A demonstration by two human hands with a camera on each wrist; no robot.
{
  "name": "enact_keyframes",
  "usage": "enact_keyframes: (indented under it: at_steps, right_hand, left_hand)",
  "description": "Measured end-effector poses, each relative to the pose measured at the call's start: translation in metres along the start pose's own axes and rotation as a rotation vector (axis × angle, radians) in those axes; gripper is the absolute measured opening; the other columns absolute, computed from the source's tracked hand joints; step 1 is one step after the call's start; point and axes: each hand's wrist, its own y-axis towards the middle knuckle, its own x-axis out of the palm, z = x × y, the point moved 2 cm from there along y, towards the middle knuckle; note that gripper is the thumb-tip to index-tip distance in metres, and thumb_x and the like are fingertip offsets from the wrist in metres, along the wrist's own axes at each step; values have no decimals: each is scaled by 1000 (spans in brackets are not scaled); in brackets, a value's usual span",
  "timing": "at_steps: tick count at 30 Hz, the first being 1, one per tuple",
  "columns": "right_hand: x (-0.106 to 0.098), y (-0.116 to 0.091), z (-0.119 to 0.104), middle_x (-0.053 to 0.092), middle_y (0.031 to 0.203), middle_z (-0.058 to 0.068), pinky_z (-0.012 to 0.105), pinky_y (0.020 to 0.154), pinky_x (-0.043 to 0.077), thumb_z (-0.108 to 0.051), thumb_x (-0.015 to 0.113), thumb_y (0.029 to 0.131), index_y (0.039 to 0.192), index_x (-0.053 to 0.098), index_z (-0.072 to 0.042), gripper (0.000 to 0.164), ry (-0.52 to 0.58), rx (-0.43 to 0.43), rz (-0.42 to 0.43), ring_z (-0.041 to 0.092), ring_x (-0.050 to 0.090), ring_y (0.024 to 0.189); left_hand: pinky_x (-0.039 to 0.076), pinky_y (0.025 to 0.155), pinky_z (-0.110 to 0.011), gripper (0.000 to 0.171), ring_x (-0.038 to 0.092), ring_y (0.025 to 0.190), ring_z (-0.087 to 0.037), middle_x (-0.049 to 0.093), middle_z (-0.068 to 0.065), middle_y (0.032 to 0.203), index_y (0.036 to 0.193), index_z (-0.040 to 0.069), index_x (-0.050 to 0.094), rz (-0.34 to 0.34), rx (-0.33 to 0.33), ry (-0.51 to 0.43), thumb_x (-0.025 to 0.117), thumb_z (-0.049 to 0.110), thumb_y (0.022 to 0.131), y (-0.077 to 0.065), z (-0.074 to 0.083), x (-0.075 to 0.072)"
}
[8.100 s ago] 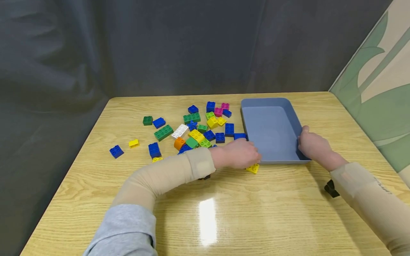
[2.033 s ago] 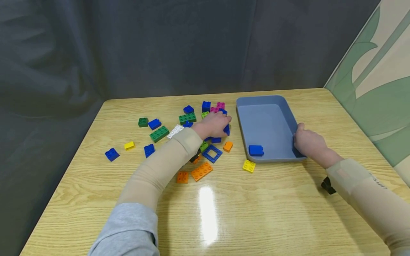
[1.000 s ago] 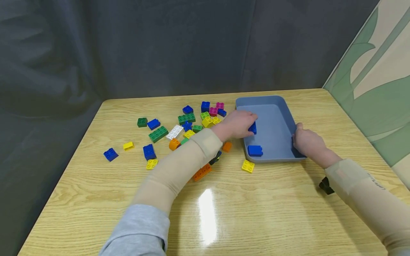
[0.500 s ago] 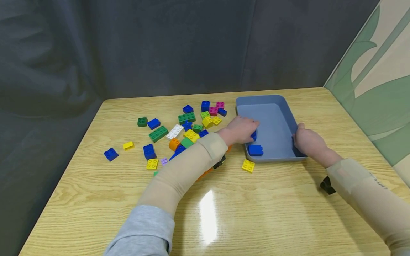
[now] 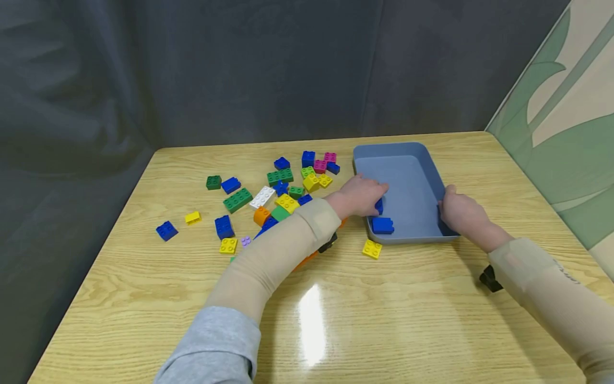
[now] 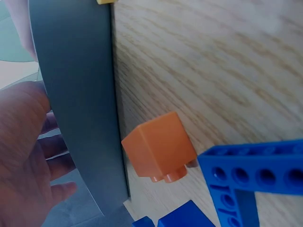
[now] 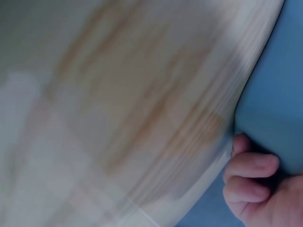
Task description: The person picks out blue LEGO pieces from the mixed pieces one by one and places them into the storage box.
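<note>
A grey-blue tray [image 5: 408,160] lies on the right half of the table. My left hand [image 5: 360,195] reaches over its left wall, fingers bent around a blue brick [image 5: 379,206] at the inner side; most of that brick is hidden beneath the hand. In the left wrist view the tray's wall [image 6: 78,94] stands in front of the fingers [image 6: 60,165]. Just in front of the held brick, another blue brick [image 5: 382,225] lies in the tray's near left corner. My right hand [image 5: 462,213] grips the tray's right wall, its curled fingers [image 7: 251,165] showing in the right wrist view.
Left of the tray lie several loose bricks, among them a white brick [image 5: 262,197], a green brick [image 5: 237,200] and pink bricks [image 5: 329,157]. Outside the left wall sits an orange brick [image 6: 158,144] beside a blue frame piece [image 6: 236,175]. A yellow brick [image 5: 372,249] lies at the tray's front.
A blue brick appeared in the tray's near left corner. My left hand then took another from the pile and carried it right over the left wall, nearly still lately. My right hand kept its grip.
</note>
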Motion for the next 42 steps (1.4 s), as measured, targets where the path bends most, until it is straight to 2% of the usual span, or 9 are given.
enact_keyframes:
  at_steps: [6,13,18,22,30,42]
  right_hand:
    - [1,0,-5,50,53,21,48,45,47,-3,41,98,113,27,31,40,-18,-17,29,33,57,48]
    - [3,0,-8,50,52,20,45,44,47,-2,40,98,113,26,33,41,-34,-28,16,31,57,47]
    - [4,-1,-8,50,54,22,47,45,47,-3,39,99,113,25,32,40,-20,-21,1,34,58,48]
    - [4,-1,-9,50,53,22,47,44,47,-3,38,98,113,25,33,41,-22,-31,7,34,58,48]
    - [4,0,-7,50,54,24,50,45,48,-3,38,98,114,25,32,40,-15,-23,13,37,58,49]
    - [5,0,-7,50,52,21,48,45,48,-2,39,98,115,25,34,42,-37,-38,24,33,58,47]
  left_hand:
    - [24,113,-46,66,49,125,-16,54,1,136,146,18,41,-25,-3,-1,61,49,92,-4,-2,-1]
    - [23,113,-48,65,48,125,-17,54,1,137,145,17,43,-12,21,-22,61,51,92,-11,-5,-1]
    - [19,114,-48,71,39,134,-19,44,-1,147,149,17,37,-8,54,-27,57,54,93,-18,-7,-3]
    - [16,115,-47,69,35,137,-20,41,-2,149,151,17,35,9,74,-24,54,52,95,-27,-12,-6]
    - [24,113,-43,59,42,132,-20,47,-3,144,146,15,42,115,80,11,54,46,98,-53,-38,-6]
    - [25,112,-50,54,44,129,-26,52,-7,139,142,10,48,135,-7,-80,53,42,99,-95,-87,0]
